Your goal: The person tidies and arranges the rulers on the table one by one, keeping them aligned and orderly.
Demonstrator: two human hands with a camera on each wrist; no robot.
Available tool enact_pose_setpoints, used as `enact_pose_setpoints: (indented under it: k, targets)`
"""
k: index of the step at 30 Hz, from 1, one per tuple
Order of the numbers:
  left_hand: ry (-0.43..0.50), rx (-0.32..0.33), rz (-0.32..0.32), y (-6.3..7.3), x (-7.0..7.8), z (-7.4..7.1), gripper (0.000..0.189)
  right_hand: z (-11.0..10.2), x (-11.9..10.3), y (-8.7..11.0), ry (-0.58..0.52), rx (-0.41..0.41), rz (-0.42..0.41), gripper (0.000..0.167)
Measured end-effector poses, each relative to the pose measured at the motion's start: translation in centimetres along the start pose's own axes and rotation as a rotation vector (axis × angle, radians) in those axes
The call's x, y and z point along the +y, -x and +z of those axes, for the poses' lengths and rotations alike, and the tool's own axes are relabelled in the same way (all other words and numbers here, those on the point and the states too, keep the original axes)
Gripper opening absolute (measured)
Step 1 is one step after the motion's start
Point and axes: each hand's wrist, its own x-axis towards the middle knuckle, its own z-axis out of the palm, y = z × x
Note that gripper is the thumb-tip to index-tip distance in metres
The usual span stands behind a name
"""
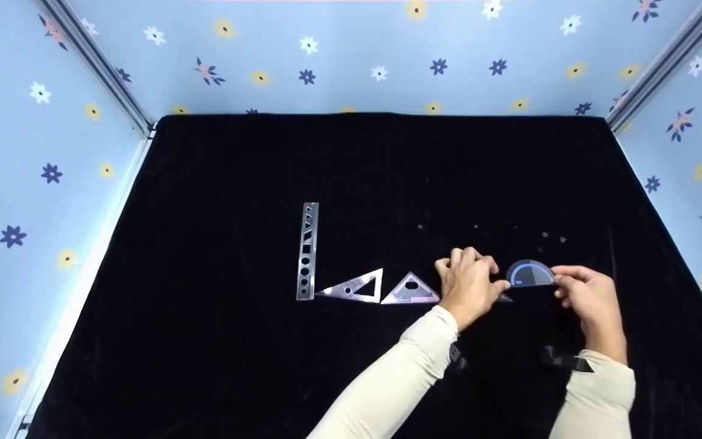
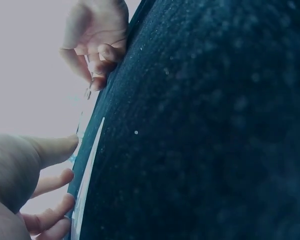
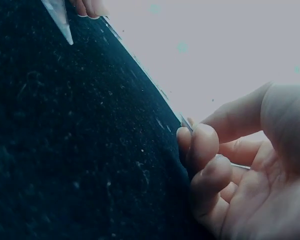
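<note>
In the head view my right hand [image 1: 588, 299] pinches the right end of a clear protractor [image 1: 531, 274] with a blue arc. My left hand [image 1: 468, 283] is close to its other end, thumb tip right at the left corner, fingers spread and bent over the black cloth. Under that hand lies another clear pointed piece [image 1: 504, 299], mostly hidden; its tip [image 3: 62, 25] shows in the right wrist view. Just left of my left hand lies a clear set square [image 1: 411, 297] with an oval hole. In the right wrist view the fingertips [image 3: 204, 142] pinch the protractor's thin edge.
Further left, a longer set square [image 1: 351, 293] lies with its point toward the foot of a clear stencil ruler [image 1: 307, 250], which stands upright in view. Black cloth [image 1: 205, 244] covers the table. Flowered blue panels [image 1: 351, 55] wall it at the back and sides.
</note>
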Motion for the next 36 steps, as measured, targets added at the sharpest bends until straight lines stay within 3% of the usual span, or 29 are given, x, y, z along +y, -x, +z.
enact_pose_setpoints:
  k: [11, 20, 36]
  targets:
    - [-0.044, -0.008, 0.017, -0.13, 0.12, 0.31, 0.028, 0.24, 0.14, 0.02, 0.044, 0.021, -0.003, 0.017]
    - [-0.038, -0.039, -0.051, -0.49, 0.35, 0.35, 0.027, 0.45, 0.24, -0.04, 0.055, 0.022, 0.006, 0.014]
    - [-0.034, -0.079, -0.066, -0.54, 0.31, 0.29, 0.027, 0.83, 0.36, 0.05, 0.037, 0.067, 0.008, 0.016]
